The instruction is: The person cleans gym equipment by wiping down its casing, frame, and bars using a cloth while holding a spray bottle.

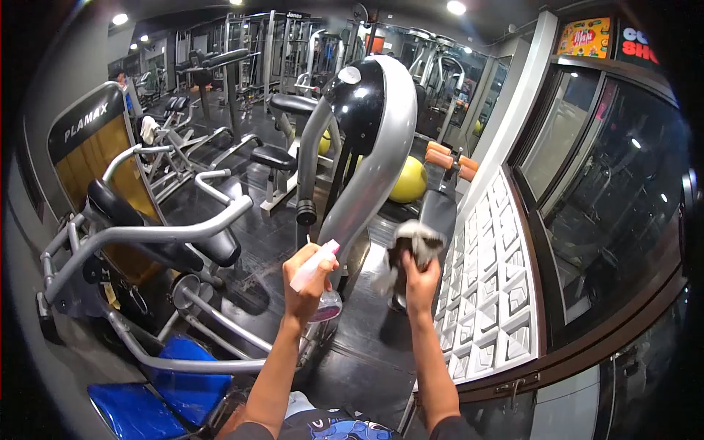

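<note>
Pink-tinged white topped the clear spray bottle (329, 301), and there it was, grasped upright-ish in the left hand (295, 297), fingers wrapped round its neck, a little purplish liquid low down! Whether the trigger was squeezed, I couldn't tell. Over on the right hand (421, 282), fingers clutched a grey cloth (420, 236), crumpled on top, one end drooping. Bottle and cloth looked at the ready; the next move, I judged, called for steady aim. Just beyond the left fingers rose the curved silver machine frame (392, 139); rubbery black floor (352, 359) lay below both.
</note>
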Available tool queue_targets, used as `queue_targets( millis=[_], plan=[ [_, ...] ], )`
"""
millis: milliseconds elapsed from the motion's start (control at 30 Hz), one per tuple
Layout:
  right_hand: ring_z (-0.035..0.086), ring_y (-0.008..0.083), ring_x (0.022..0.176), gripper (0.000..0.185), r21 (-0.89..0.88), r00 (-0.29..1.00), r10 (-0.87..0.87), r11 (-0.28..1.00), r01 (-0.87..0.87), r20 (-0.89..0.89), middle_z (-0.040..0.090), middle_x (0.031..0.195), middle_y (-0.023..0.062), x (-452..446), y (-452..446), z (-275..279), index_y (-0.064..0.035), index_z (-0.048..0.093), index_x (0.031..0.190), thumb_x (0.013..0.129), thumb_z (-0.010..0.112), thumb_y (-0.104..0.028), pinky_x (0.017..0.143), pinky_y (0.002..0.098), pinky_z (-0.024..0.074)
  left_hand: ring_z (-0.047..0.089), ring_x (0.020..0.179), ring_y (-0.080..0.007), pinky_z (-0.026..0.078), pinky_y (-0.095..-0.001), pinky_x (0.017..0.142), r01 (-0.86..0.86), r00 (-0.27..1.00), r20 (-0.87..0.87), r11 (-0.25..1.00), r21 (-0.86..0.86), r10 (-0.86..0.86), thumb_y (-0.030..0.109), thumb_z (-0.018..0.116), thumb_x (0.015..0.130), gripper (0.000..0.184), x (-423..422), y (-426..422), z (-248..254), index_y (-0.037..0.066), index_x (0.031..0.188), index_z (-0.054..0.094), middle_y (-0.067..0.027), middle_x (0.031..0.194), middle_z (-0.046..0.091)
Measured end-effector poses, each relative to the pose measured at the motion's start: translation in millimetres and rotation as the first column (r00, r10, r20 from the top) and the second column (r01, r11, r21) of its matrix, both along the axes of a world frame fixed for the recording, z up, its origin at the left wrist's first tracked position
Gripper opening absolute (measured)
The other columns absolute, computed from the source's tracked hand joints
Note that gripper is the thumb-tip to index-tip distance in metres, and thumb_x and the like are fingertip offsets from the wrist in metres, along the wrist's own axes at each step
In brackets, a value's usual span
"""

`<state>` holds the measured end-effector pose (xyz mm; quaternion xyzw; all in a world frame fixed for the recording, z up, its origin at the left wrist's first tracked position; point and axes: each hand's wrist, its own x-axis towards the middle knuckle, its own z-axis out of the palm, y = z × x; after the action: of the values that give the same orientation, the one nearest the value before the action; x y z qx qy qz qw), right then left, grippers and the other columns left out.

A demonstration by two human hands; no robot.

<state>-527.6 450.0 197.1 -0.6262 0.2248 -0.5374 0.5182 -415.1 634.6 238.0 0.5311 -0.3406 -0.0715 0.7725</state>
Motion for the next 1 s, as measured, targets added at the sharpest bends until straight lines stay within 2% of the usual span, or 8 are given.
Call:
queue_targets(
  millis=[100,200,233,333,433,600,800,1000],
  plan=[
    [0.064,0.0160,0.088,0.022,-0.187,0.989,0.027,0.982,0.000,0.143,0.068,0.096,0.0079,60.5,-21.8,56.3,0.0028,0.063,0.100,0.085,0.071,-0.010,0.080,0.0297,0.0487,0.052,0.050,-0.0075,0.040,-0.0232,0.046,0.043,0.999,0.001,0.999,-0.012,-0.043,0.022,0.060,0.086,0.024,17.1,6.4,-1.2,-0.001,0.078,0.062,-0.0041,0.069,0.061],
    [0.063,0.0301,0.088,0.026,-0.501,0.946,-0.324,0.817,0.285,0.010,0.063,0.095,0.0156,101.2,-44.0,57.4,0.0035,0.061,0.102,0.086,0.070,-0.015,0.081,0.0357,0.0482,0.052,0.051,-0.0074,0.040,-0.0233,0.047,0.081,0.997,0.011,0.997,-0.015,-0.080,0.022,0.061,0.086,0.025,36.2,14.4,3.0,-0.001,0.078,0.062,-0.0043,0.070,0.061],
    [0.061,0.0339,0.090,0.030,-0.519,0.928,-0.324,0.770,0.371,0.182,0.059,0.097,0.0179,110.6,-35.9,52.6,0.0028,0.060,0.103,0.087,0.070,-0.020,0.082,0.0375,0.0474,0.052,0.051,-0.0074,0.040,-0.0231,0.047,0.091,0.996,-0.001,0.996,-0.013,-0.091,0.022,0.061,0.086,0.025,43.7,16.8,2.6,-0.002,0.078,0.063,-0.0043,0.070,0.061],
    [0.058,0.0278,0.099,0.031,-0.575,0.868,-0.449,0.660,0.483,0.213,0.059,0.106,0.0150,119.5,-20.2,-9.2,0.0023,0.056,0.111,0.085,0.069,-0.009,0.091,0.0339,0.0437,0.051,0.050,-0.0072,0.040,-0.0225,0.048,0.149,0.989,-0.020,0.989,-0.018,-0.150,0.022,0.061,0.087,0.024,66.0,17.8,-4.0,-0.002,0.083,0.064,-0.0042,0.072,0.062],
    [0.053,0.0215,0.113,0.040,-0.294,0.944,-0.308,0.897,0.329,0.117,0.055,0.114,0.0114,118.9,7.9,-52.3,0.0006,0.053,0.117,0.078,0.061,0.009,0.101,0.0327,0.0387,0.051,0.050,-0.0066,0.040,-0.0221,0.048,0.198,0.980,-0.038,0.980,-0.008,-0.198,0.022,0.061,0.089,0.024,83.0,14.1,-7.3,-0.002,0.086,0.065,-0.0043,0.073,0.063],
    [0.057,0.0276,0.098,0.029,-0.159,0.885,-0.357,0.896,0.415,0.298,0.056,0.102,0.0139,127.4,-29.7,24.1,0.0051,0.053,0.109,0.083,0.066,0.001,0.091,0.0373,0.0443,0.052,0.051,-0.0072,0.041,-0.0223,0.048,0.319,0.944,-0.082,0.948,-0.014,-0.319,0.023,0.061,0.088,0.025,106.4,3.3,-16.8,-0.002,0.085,0.064,-0.0043,0.074,0.063],
    [0.057,0.0351,0.094,0.038,-0.731,0.824,-0.567,0.556,0.396,0.015,0.052,0.102,0.0170,117.3,-8.0,73.2,-0.0031,0.061,0.107,0.080,0.075,-0.025,0.081,0.0413,0.0465,0.053,0.051,-0.0074,0.044,-0.0224,0.048,0.408,0.909,-0.093,0.913,-0.009,-0.406,0.023,0.062,0.087,0.025,122.8,-10.0,-21.1,-0.002,0.085,0.064,-0.0051,0.075,0.064],
    [0.063,0.0304,0.091,0.053,-0.793,0.765,-0.606,0.567,0.223,-0.218,0.049,0.107,0.0105,108.5,33.3,44.3,-0.0189,0.067,0.111,0.063,0.073,0.002,0.081,0.0413,0.0560,0.053,0.051,-0.0068,0.043,-0.0216,0.048,0.486,0.862,-0.148,0.874,-0.031,-0.485,0.023,0.062,0.087,0.025,138.6,-20.0,-32.5,-0.002,0.086,0.064,-0.0050,0.075,0.064]
  ],
)
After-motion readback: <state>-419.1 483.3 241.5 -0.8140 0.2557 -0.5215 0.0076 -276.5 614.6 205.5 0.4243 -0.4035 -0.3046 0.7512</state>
